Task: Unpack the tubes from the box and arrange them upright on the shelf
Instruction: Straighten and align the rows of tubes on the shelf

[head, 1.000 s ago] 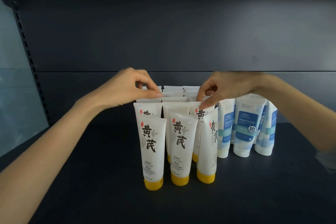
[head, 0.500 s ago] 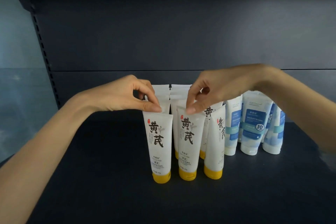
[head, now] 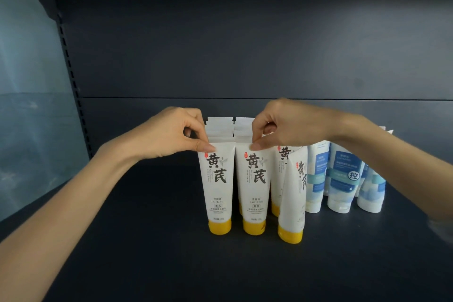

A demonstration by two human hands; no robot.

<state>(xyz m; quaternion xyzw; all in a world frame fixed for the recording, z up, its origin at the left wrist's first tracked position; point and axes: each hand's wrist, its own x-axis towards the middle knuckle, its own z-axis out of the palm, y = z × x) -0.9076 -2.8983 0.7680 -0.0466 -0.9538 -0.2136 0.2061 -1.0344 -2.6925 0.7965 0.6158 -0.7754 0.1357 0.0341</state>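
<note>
Up top, left hand (head: 169,135) pinches leftmost tube (head: 217,186), right hand (head: 286,127) middle tube (head: 255,189).

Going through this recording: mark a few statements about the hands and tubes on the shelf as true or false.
1. The left hand pinches the top of the front-left tube. True.
2. The right hand hangs free, touching nothing. False: it pinches the top of the middle front tube.
3. The front-right tube stands straight. False: it leans.
4. The yellow caps point down onto the shelf. True.
</note>
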